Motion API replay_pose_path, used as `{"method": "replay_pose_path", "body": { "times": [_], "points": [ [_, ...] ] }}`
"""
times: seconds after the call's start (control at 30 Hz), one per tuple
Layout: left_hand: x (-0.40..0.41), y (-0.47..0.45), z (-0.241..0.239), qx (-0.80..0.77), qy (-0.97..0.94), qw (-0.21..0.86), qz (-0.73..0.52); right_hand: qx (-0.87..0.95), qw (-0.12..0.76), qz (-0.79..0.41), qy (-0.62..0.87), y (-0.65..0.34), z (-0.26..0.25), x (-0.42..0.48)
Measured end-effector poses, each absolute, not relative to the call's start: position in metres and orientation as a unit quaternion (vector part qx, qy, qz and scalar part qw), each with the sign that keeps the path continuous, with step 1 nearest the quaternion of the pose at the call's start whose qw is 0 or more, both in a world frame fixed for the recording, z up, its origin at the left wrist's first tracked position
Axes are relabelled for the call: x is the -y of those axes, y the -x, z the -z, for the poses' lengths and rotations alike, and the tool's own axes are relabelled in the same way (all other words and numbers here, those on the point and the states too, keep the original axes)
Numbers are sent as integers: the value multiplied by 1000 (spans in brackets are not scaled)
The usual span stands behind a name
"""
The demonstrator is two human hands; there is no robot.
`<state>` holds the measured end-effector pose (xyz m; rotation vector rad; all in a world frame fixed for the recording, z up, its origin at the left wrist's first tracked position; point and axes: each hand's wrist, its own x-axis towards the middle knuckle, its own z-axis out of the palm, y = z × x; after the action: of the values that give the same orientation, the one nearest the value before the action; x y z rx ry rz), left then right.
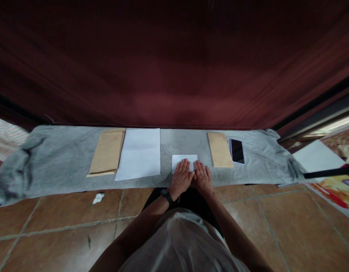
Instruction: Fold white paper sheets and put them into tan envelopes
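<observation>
Both my hands lie flat on a small white sheet of paper [177, 158], which may be folded, near the front edge of the grey cloth. My left hand [182, 174] covers its lower middle with the fingers stretched forward. Against its right part rests my right hand [203, 175], fingers also extended, the thumbs close together. Much of the paper's near half is hidden under the hands. To the left is a larger stack of white paper [140, 153]. Brown envelopes [106, 151] are piled beyond that, and another brown envelope [220, 150] sits right of my hands.
A smartphone [237, 151] with a dark screen lies right of the single envelope. Grey cloth [61, 162] covers the long narrow surface, with a dark red upright panel [174, 75] behind it. A white scrap [98, 198] is on the tiled floor [67, 211].
</observation>
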<state>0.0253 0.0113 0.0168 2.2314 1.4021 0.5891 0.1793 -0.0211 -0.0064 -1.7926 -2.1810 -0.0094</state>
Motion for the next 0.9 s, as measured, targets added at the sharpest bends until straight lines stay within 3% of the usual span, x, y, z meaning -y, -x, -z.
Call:
{"method": "replay_pose_path", "body": {
  "times": [0.47,0.9],
  "points": [
    [-27,-12,-4,-540,-797,179,-202,734,167,-48,657,-174,-2,10],
    [-29,-13,-1,-547,-828,73,-98,769,147,-63,620,-158,-1,-25]
  ]
}}
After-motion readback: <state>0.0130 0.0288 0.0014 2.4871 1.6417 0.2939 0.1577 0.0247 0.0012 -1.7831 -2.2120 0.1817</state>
